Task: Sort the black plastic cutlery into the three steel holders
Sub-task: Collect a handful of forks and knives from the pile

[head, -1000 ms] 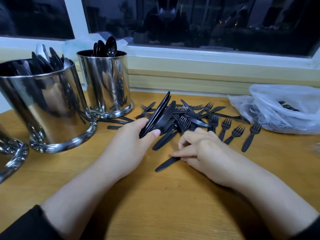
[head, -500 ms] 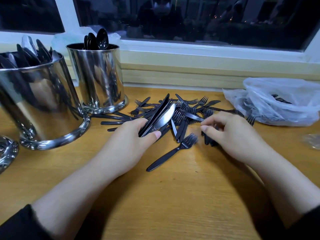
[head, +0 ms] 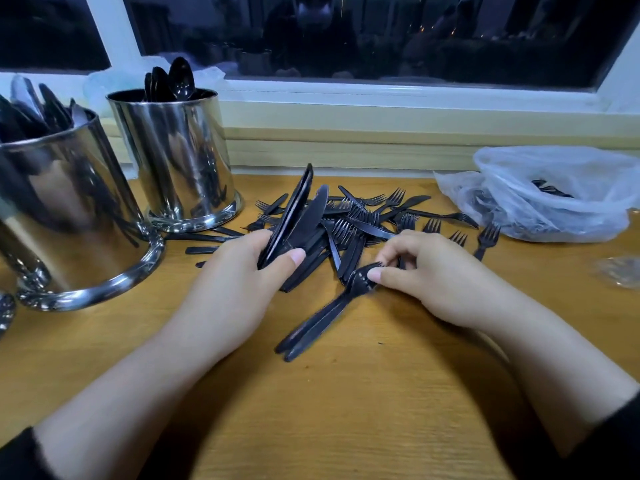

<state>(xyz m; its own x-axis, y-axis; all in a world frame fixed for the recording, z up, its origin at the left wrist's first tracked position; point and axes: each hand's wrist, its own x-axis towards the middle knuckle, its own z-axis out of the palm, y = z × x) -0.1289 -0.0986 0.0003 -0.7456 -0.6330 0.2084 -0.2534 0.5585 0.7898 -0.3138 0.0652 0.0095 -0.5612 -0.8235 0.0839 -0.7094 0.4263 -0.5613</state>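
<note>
Forks (head: 322, 317) now pinched by right hand (head: 429, 275); left hand (head: 235, 282) still clasps knives (head: 298, 216).

Warm indoor light, glare on steel holders (head: 180, 157), perhaps slight wide-angle edge distortion.

Holders (head: 180, 161) left — bag (head: 554, 195) right

I see a wooden table (head: 363, 410) carrying two steel holders (head: 180, 161) at left, a third's edge (head: 5, 313) at the far left, a loose cutlery pile (head: 349, 223) mid-table, and a clear plastic bag (head: 554, 195) at right.
</note>
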